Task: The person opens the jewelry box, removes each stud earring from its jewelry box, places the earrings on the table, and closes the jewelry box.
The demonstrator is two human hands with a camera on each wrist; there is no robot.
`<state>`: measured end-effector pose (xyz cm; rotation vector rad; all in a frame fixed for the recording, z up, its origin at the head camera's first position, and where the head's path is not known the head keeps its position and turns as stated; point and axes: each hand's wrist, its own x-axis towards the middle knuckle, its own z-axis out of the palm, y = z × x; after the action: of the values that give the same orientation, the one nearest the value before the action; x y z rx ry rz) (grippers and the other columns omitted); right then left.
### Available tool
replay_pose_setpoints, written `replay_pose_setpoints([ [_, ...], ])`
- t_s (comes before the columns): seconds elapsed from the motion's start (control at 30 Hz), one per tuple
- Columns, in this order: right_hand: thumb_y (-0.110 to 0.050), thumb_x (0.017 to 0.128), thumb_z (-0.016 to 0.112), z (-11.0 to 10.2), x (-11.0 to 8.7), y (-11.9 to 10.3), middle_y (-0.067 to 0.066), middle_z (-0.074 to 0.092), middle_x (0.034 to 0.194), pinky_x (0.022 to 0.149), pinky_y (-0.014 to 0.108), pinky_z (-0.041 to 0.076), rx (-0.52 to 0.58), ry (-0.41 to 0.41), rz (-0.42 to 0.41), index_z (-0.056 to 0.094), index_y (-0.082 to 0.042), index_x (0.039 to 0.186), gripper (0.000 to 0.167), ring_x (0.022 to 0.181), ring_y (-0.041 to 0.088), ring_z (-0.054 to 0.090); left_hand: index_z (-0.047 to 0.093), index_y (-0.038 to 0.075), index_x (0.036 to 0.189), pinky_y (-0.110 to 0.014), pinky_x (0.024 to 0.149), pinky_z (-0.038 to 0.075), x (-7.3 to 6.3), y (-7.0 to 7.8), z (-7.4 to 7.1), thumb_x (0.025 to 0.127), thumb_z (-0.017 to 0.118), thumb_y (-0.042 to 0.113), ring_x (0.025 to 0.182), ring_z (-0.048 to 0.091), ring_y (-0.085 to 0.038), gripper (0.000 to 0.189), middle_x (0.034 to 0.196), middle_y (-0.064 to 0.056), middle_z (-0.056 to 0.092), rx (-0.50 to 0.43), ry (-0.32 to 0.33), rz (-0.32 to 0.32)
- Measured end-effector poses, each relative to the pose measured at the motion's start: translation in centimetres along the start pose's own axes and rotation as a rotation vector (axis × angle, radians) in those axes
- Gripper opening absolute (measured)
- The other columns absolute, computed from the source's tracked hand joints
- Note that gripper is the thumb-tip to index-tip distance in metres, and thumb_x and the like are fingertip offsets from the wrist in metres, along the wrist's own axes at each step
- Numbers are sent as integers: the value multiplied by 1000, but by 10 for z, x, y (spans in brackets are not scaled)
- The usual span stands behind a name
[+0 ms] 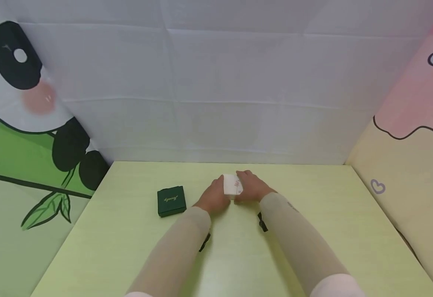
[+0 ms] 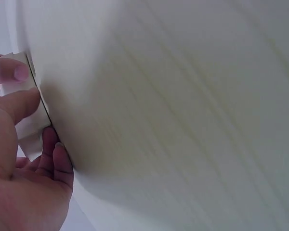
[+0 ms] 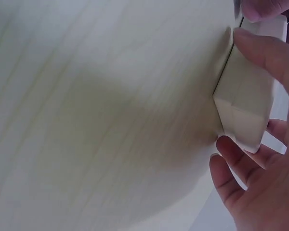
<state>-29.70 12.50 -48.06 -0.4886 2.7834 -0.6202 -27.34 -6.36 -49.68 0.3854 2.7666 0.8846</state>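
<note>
A small white box (image 1: 232, 185) with a pink flower print sits low on the table between both hands. Its left side is gripped by my left hand (image 1: 216, 196), thumb on the near face and fingers curled round toward the back. My right hand (image 1: 251, 187) holds the opposite side in the same manner. In the right wrist view the box's plain side and corner (image 3: 245, 86) show, the thumb pressing close to its lower edge. The left wrist view shows both thumbs on the near face of the box (image 2: 31, 124), near the tabletop.
A dark green box (image 1: 171, 201) with gold lettering lies on the pale wood-grain table (image 1: 313, 231), left of the hands. A white cloth wall (image 1: 216, 82) rises behind the table's far edge. Printed cartoon panels stand on the left and right.
</note>
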Motion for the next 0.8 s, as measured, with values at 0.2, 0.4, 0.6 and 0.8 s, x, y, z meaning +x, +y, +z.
replay_pose_setpoints([
  [0.2,-26,75,91,2,3,-1,15,43,149,100,41,46,-8,11,-14,34,-5,159,103,117,24,52,28,0,158,-42,112,38,-1,-1,-1,90,71,-1,128,51,-26,81,147,-17,49,-17,13,25],
  [0.4,-28,75,92,5,3,3,15,42,148,100,38,46,11,24,-16,36,-5,159,104,114,22,53,33,2,155,-41,113,38,-3,-3,-1,94,66,-1,128,51,-25,69,143,-14,52,-15,18,70],
  [0.6,-27,73,93,4,-2,-4,15,43,146,97,38,47,51,32,-47,38,-4,158,104,112,21,52,25,-3,158,-41,113,37,-8,-10,-6,94,67,0,133,49,-27,77,148,-18,47,17,1,108],
  [0.8,-30,71,94,8,-8,-6,11,46,141,95,37,47,100,38,-42,40,-8,158,105,107,20,53,16,-8,160,-44,116,33,-18,-11,-11,93,67,2,142,41,-32,85,156,-24,39,25,-20,112],
])
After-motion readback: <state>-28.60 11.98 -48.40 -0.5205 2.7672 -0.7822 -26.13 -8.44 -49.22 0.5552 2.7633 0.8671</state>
